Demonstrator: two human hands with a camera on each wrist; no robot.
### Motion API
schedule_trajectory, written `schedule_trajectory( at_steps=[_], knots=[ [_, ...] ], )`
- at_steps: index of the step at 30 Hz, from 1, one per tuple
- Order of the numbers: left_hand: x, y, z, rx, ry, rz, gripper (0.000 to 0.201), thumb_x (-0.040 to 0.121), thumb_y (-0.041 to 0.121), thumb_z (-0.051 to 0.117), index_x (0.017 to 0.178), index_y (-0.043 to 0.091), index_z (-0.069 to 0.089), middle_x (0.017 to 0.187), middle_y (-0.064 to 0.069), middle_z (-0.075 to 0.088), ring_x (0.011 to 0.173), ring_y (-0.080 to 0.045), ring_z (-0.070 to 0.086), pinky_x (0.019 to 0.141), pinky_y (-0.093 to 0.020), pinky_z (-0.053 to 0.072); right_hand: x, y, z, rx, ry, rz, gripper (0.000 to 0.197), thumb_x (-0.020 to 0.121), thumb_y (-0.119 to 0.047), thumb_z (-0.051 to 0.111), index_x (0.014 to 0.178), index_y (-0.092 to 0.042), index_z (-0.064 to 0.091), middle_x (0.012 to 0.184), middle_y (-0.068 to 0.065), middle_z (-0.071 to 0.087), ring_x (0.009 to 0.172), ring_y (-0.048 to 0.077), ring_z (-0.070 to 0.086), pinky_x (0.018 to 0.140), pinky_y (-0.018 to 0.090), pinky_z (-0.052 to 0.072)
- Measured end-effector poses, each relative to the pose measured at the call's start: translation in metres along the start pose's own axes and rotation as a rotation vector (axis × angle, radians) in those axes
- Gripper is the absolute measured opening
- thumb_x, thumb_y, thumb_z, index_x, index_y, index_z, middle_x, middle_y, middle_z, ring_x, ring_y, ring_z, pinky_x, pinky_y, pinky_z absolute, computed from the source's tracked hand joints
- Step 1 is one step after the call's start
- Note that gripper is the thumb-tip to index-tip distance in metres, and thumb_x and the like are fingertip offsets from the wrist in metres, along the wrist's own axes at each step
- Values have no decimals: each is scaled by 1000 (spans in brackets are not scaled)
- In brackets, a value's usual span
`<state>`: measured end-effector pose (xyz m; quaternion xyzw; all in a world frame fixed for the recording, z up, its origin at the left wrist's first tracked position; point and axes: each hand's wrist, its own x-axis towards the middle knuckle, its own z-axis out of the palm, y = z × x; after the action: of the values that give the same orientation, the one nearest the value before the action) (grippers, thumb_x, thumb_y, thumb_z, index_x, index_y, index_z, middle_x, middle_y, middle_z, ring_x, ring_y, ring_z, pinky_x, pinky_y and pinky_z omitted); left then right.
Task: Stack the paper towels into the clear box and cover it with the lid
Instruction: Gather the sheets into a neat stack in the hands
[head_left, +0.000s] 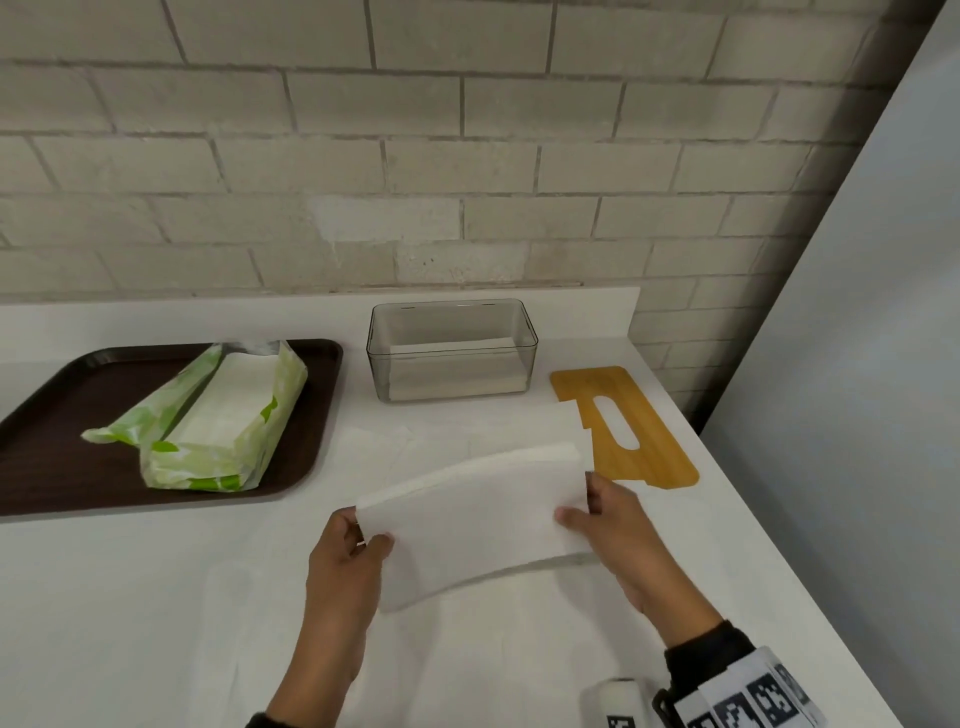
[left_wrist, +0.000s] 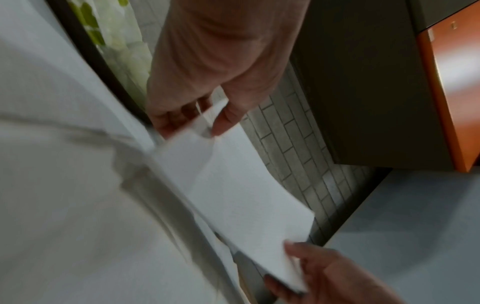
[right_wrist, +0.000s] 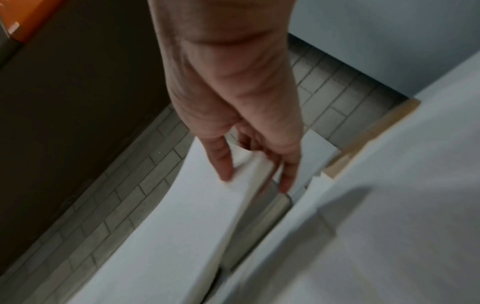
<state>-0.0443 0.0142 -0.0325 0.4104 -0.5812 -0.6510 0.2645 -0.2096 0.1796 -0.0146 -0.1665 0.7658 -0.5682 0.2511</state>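
Paper towels (head_left: 478, 514), a bowed stack, hang above the counter (head_left: 130, 597), pinched at opposite ends by left hand (head_left: 343, 566) and right hand (head_left: 618, 530); clear box (head_left: 452, 351) beyond, lid (head_left: 623, 426) by the right hand.

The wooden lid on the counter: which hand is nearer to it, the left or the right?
The right. The right hand grips the paper towel stack at its right end, just in front of the wooden lid. The left hand holds the opposite end, farther away.
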Motion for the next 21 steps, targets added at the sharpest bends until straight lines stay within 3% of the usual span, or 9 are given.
schedule_trajectory(
  at_steps=[3, 5, 6, 7, 10, 13, 15, 19, 21],
  knots=[
    [-4, 6, -17, 308, -199, 46, 23, 79, -4, 64, 90, 17, 61, 87, -8, 70, 83, -26, 65, 74, -37, 50, -1, -33, -11, 107, -13, -157, 12, 82, -2, 66, 87, -12, 63, 94, 5, 70, 90, 23, 66, 87, 38, 53],
    [-13, 15, -17, 581, -445, 65, 25, 75, 5, 72, 88, 26, 65, 86, 6, 72, 81, -9, 67, 70, -21, 52, -3, -55, -11, 174, -74, -278, 18, 79, -1, 68, 77, -18, 62, 81, -3, 67, 78, 17, 64, 72, 29, 52],
    [-18, 20, -12, 603, -497, 83, 29, 75, 11, 74, 90, 33, 64, 88, 13, 71, 81, -1, 66, 68, -13, 49, -5, -65, -8, 204, -111, -323, 22, 78, 0, 69, 73, -20, 61, 75, -8, 64, 72, 12, 61, 66, 23, 50],
    [-23, 24, -5, 572, -489, 132, 31, 76, 15, 76, 94, 37, 62, 90, 17, 70, 83, 3, 65, 67, -9, 47, -7, -73, -3, 240, -144, -358, 23, 77, 1, 69, 72, -20, 61, 71, -10, 63, 68, 8, 60, 61, 20, 48],
    [-33, 41, 19, 277, -259, 287, 29, 79, 20, 74, 98, 38, 60, 91, 20, 70, 83, 3, 66, 65, -9, 49, -13, -84, 15, 372, -205, -407, 22, 70, -5, 76, 81, -17, 61, 75, -6, 64, 70, 9, 61, 59, 18, 49],
    [-34, 45, 34, 65, -109, 354, 27, 81, 13, 71, 94, 35, 61, 81, 26, 70, 80, 5, 66, 60, -8, 48, -16, -74, 31, 488, -194, -328, 35, 71, -8, 71, 102, -18, 58, 91, -2, 71, 85, 15, 68, 72, 27, 55],
    [-33, 44, 39, 4, -46, 360, 28, 80, 8, 71, 91, 31, 60, 80, 20, 71, 77, 3, 66, 59, -8, 48, -20, -62, 46, 366, -180, -282, 34, 81, -5, 66, 106, -26, 58, 102, -3, 71, 97, 15, 67, 84, 31, 55],
    [-32, 44, 45, -8, -12, 396, 27, 87, 9, 64, 96, 33, 55, 94, 15, 66, 82, 7, 63, 62, -7, 48, -23, -55, 57, 213, -48, -352, 30, 88, -13, 61, 100, -39, 53, 101, -18, 63, 95, 0, 62, 76, 13, 53],
    [-34, 42, 49, -12, -27, 397, 28, 90, 8, 58, 106, 30, 52, 101, 14, 63, 88, 3, 64, 65, -6, 49, -21, -53, 56, 225, -6, -380, 34, 88, -15, 62, 111, -37, 49, 107, -14, 61, 99, 3, 60, 78, 14, 53]
  ],
)
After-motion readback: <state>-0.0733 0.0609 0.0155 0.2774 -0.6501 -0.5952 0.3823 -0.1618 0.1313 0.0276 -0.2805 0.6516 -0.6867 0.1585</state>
